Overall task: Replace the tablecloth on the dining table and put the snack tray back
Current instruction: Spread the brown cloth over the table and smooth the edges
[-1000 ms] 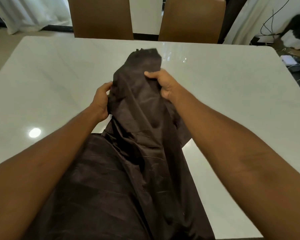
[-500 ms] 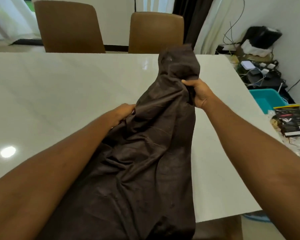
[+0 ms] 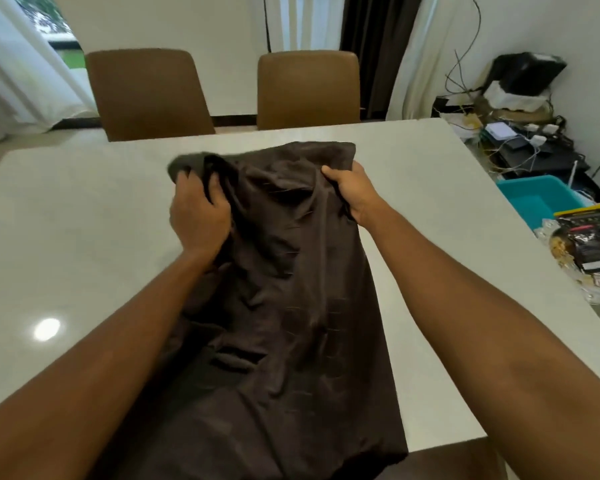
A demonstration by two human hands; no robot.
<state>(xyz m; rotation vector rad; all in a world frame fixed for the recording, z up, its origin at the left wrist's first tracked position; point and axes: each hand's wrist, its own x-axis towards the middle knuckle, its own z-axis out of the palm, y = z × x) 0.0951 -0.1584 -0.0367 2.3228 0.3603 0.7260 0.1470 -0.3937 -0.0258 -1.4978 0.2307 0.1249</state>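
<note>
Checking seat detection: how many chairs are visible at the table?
2. Left chair and right chair both stand behind the far edge of the table, side by side. A brown shape below the near edge may be a third; can't tell.

Brown chair [image 3: 146, 95] and second chair [image 3: 309, 88] being seen behind white table [image 3: 84, 220]; white wall [image 3: 229, 29] being flanked by sheer curtain [image 3: 18, 81], dark curtain [image 3: 374, 46]; lamp glare [image 3: 47, 329] being reflected on its surface.

White glossy dining table [image 3: 84, 237], bunched dark brown tablecloth [image 3: 291, 306] lying down its middle
</note>
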